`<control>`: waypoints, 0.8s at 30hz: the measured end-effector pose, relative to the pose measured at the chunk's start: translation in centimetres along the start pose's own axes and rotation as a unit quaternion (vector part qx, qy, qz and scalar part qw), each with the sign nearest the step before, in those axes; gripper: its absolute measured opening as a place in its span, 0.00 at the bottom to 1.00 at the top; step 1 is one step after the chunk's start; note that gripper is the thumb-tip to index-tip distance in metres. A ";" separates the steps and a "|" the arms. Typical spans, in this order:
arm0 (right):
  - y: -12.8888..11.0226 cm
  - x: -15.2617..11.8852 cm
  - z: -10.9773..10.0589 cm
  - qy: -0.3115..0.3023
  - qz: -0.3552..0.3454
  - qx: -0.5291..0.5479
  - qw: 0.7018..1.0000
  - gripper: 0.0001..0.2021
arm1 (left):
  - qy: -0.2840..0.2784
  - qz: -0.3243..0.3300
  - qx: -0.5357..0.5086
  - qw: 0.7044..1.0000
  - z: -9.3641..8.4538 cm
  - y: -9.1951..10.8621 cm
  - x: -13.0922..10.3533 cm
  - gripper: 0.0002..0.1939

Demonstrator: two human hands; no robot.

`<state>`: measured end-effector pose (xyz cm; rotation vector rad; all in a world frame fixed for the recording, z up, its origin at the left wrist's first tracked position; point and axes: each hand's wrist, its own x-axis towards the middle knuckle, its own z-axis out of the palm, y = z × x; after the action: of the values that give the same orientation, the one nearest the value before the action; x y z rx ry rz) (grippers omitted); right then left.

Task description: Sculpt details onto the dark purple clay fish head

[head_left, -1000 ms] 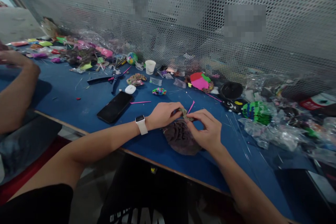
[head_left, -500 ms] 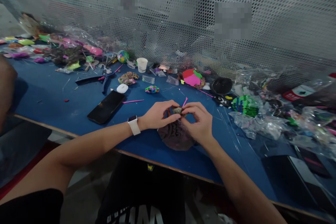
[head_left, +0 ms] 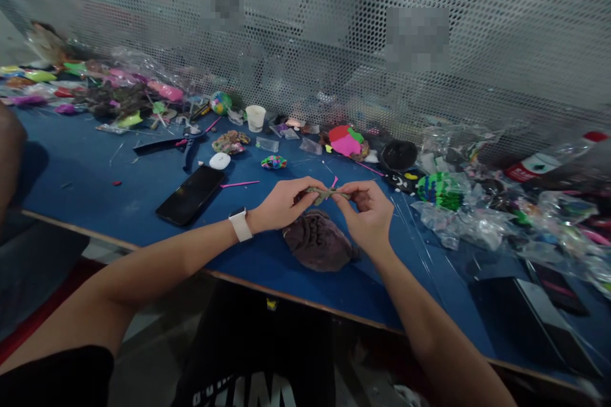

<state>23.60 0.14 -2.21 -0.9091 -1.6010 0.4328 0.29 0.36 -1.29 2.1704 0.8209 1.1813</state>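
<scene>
Now left hand (head_left: 285,205), right hand (head_left: 371,215): pinching greenish clay (head_left: 323,195) between them, apparently drawing it longer.
Brown lump (head_left: 319,245): lying nearer, showing more.

A greenish strip (head_left: 324,194) runs crosswise near a ridged brown lump (head_left: 319,243).

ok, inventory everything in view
clay piece: 1, greenish, between hands
ridged lump: 1, brownish, nearer edge
phone: 1, black, left
case: 1, white, behind phone
tool: 1, dark, behind phone
sticks: several, pink, scattered
cup: 1, white, back
lumps: several, multicoloured, back
bottle: 1, clear, right
bags: many, clear, both ends
flat objects: some, dark, right
panel: 1, grey, rear
table: 1, blue, centre
other person's arm: 1, left edge
watch: 1, pale, left wrist
left hand, right hand: 2, bare, on clay
</scene>
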 end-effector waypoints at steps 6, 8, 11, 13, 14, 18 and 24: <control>0.4 -0.2 -0.1 -0.028 -0.004 0.002 1.000 0.10 | 0.004 -0.031 -0.045 0.998 0.1 -0.5 -0.1 0.20; 0.2 -0.3 -0.3 -0.050 -0.003 0.017 0.999 0.12 | 0.021 -0.037 -0.052 0.998 0.2 -0.7 -0.2 0.21; -0.4 -0.3 -0.4 -0.076 -0.006 0.064 0.995 0.14 | 0.057 -0.048 -0.066 0.995 0.4 -1.0 -0.2 0.20; -0.6 -0.4 -0.4 -0.080 -0.011 0.085 0.993 0.14 | 0.079 -0.057 -0.085 0.992 0.6 -1.2 -0.2 0.16; -0.7 -0.4 -0.4 -0.079 -0.012 0.088 0.993 0.14 | 0.086 -0.060 -0.094 0.990 0.6 -1.2 -0.2 0.14; -0.9 -0.3 -0.3 -0.076 -0.010 0.094 0.993 0.14 | 0.107 -0.069 -0.105 0.986 0.7 -1.5 -0.1 0.13; -0.8 -0.4 -0.2 -0.082 0.012 0.120 0.989 0.22 | 0.138 -0.040 -0.056 0.988 0.4 -1.7 0.1 0.12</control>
<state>23.57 -0.67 -1.81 -0.7247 -1.6451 0.7168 0.24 1.52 -2.60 1.8923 0.9227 1.4708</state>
